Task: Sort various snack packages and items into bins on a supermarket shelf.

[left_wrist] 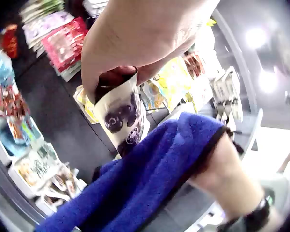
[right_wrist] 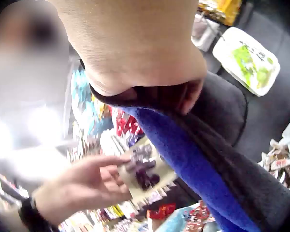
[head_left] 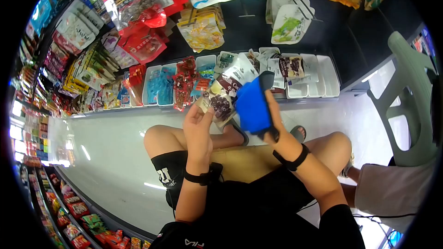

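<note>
My left hand (head_left: pixel 199 127) pinches the edge of a cream snack bag (head_left: pixel 220 103) with dark round fruit printed on it; the left wrist view shows the thumb and fingers round the top of the bag (left_wrist: pixel 120 117). In my right hand (head_left: pixel 278 122) is a blue cloth (head_left: pixel 253 106) with a dark border, its fingers curled into the fabric, as the right wrist view shows at the cloth (right_wrist: pixel 183 159). The cloth lies close beside the bag; whether they touch is unclear.
White trays (head_left: pixel 300 90) of small packets line the shelf edge ahead. Snack bags (head_left: pixel 201 28) hang above them. A green-grey chair (head_left: pixel 410 97) stands at the right, with another person's leg (head_left: pixel 351 189) near it. Cardboard (head_left: pixel 244 163) lies between my knees.
</note>
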Action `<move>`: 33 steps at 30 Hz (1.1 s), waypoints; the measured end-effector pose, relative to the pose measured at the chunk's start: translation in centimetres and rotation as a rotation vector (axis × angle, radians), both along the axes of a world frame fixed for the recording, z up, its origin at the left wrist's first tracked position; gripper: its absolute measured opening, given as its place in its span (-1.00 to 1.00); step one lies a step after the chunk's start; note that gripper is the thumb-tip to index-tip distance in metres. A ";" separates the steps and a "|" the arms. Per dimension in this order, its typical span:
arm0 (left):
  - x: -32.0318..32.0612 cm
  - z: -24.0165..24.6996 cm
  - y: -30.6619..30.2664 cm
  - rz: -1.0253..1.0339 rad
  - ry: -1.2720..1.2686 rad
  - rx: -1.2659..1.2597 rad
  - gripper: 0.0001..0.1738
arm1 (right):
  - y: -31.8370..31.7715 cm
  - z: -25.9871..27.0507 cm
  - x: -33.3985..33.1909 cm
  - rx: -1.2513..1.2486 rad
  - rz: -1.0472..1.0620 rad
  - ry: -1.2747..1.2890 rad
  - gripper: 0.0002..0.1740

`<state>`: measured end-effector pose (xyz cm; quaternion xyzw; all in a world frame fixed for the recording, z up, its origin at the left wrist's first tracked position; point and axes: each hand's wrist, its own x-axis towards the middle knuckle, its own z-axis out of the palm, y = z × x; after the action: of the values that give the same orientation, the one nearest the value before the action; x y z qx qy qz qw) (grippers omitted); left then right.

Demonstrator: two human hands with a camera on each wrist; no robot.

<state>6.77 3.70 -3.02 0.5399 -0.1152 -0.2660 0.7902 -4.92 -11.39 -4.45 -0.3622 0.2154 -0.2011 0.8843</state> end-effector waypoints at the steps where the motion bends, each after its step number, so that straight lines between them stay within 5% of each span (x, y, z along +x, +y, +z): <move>1: -0.3 0.2 0.0 -0.017 -0.002 0.010 -0.56 | 0.9 -0.5 0.8 -0.426 -0.050 0.053 -0.59; 2: -1.1 0.5 -0.2 -0.027 0.032 -0.010 -0.55 | 1.5 -0.8 0.4 -0.550 -0.037 0.092 -0.57; 3: -1.9 0.8 -0.5 -0.038 0.069 -0.029 -0.53 | 1.8 -0.4 0.8 -1.304 -0.193 0.166 -0.53; 9: -3.9 1.1 -1.8 -0.131 0.067 -0.085 -0.56 | 0.7 0.3 0.1 -1.476 -0.022 0.321 -0.59; 13: -5.0 0.5 -1.5 -0.206 0.155 -0.107 -0.51 | -2.3 -3.9 1.1 -1.497 -0.232 0.136 -0.63; 15: -5.7 0.8 -1.5 -0.323 0.171 -0.040 -0.51 | -4.6 -5.6 1.5 -1.794 -0.227 0.113 -0.67; 16: -5.7 0.4 -1.3 -0.358 0.135 0.017 -0.48 | -5.2 -7.0 1.3 -1.537 -0.196 0.023 -0.63; 17: -5.6 0.3 -1.2 -0.364 0.134 0.021 -0.48 | -5.0 -8.5 2.2 -1.366 -0.447 -0.163 -0.66; 19: -5.3 0.3 -1.2 -0.471 0.130 0.034 -0.45 | -4.3 -7.1 1.9 -1.428 -0.322 0.251 -0.62; 20: -5.1 0.3 -1.1 -0.508 0.121 0.032 -0.42 | -4.9 -5.4 1.7 -1.270 0.031 0.517 -0.56; 23: -4.5 1.2 -0.9 -0.544 0.202 -0.050 -0.39 | -3.5 -0.3 0.1 -0.957 0.040 0.572 -0.52; 24: -4.0 1.2 -0.7 -0.540 0.244 -0.086 -0.36 | -5.4 -7.4 0.3 -0.939 -0.031 0.407 -0.50; 25: -3.5 1.5 -0.5 -0.543 0.250 -0.136 -0.36 | -4.6 -5.3 -0.6 -0.566 -0.079 0.524 -0.45; 27: -2.6 1.8 -0.3 -0.456 0.295 -0.165 -0.42 | -6.5 -7.2 -0.9 -0.275 -0.078 0.688 -0.34; 28: -1.7 1.1 0.2 -0.432 0.260 -0.130 -0.45 | -5.2 -5.2 -1.3 -0.574 -0.207 0.714 -0.45; 29: -1.1 0.3 0.6 -0.421 0.250 -0.137 -0.45 | -6.9 -10.2 -1.3 -0.830 -0.218 0.540 -0.51; 31: 0.1 -1.1 1.3 -0.356 0.228 0.002 -0.48 | -7.2 -7.5 -2.2 -1.209 -0.173 0.372 -0.58; 33: 0.2 -2.0 1.3 -0.325 0.207 0.035 -0.54 | -6.4 -4.4 -2.5 -1.339 -0.259 0.246 -0.70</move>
<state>6.93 5.00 -5.01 0.4975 -0.1145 -0.4463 0.7350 -7.43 -17.84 -8.87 -0.8215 0.1851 -0.3523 0.4084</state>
